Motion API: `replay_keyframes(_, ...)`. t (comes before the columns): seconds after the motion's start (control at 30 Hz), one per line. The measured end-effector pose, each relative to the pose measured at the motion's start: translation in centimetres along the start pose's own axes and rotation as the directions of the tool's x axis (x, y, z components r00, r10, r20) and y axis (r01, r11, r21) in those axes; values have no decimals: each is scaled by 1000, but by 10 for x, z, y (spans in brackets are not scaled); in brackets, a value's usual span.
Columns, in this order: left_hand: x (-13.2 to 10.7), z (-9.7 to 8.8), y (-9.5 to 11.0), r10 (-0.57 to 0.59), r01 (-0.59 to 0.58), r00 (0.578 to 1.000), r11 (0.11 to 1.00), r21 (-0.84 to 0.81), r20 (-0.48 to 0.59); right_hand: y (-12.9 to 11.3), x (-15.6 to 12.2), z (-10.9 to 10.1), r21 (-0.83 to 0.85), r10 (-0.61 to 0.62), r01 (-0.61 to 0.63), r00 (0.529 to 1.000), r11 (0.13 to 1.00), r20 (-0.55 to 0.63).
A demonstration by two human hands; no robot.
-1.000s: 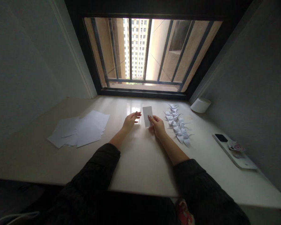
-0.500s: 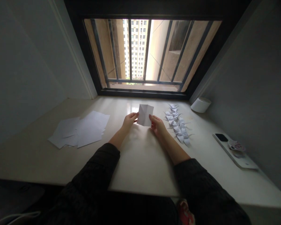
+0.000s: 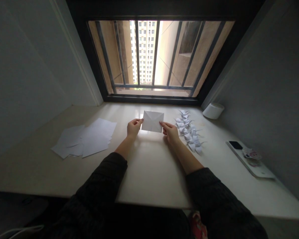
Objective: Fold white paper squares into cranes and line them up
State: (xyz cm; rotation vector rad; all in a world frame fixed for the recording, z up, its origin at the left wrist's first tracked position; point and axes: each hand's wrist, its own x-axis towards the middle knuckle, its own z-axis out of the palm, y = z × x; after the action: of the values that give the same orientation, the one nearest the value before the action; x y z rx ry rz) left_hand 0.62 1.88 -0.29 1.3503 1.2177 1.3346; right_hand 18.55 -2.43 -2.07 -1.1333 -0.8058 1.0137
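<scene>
Between my hands a creased sheet of white paper (image 3: 152,121) is held up above the table, spread fairly flat with fold lines meeting near its middle. My left hand (image 3: 134,127) pinches its left edge between thumb and fingers. At the right edge, my right hand (image 3: 169,130) grips it the same way. Just right of that hand lie several folded paper cranes (image 3: 189,131), bunched in a line. Over to the left, loose white paper sheets (image 3: 98,136) overlap in a spread pile.
A white phone (image 3: 251,162) with a round grip on its back lies at the right. A white roll (image 3: 213,111) stands in the far right corner. The pale table (image 3: 149,179) runs up to a barred window (image 3: 151,98), with walls on both sides.
My hands have moved apart, the left one shifting leftward. The paper between them has opened from a narrower, part-folded shape to a wider, flatter one.
</scene>
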Motion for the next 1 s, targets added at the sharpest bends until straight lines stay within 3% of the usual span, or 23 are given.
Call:
replay_keyframes(0.27,-3,2,4,-8,28,988,992,-127,151,-4,-6,2,-50,-35,35,999,998,0)
replay_keyframes(0.57,-8,5,11,-51,116,970,958,-264,239,-5,-7,6,77,-73,83,990,994,-122)
replay_keyframes(0.77,-11,9,11,-47,125,969,941,-315,243,-2,-3,6,164,-69,90,989,982,-129)
replay_keyframes(1.0,-10,13,3,-62,119,987,903,-413,148,0,-1,6,274,-35,60,995,960,-95)
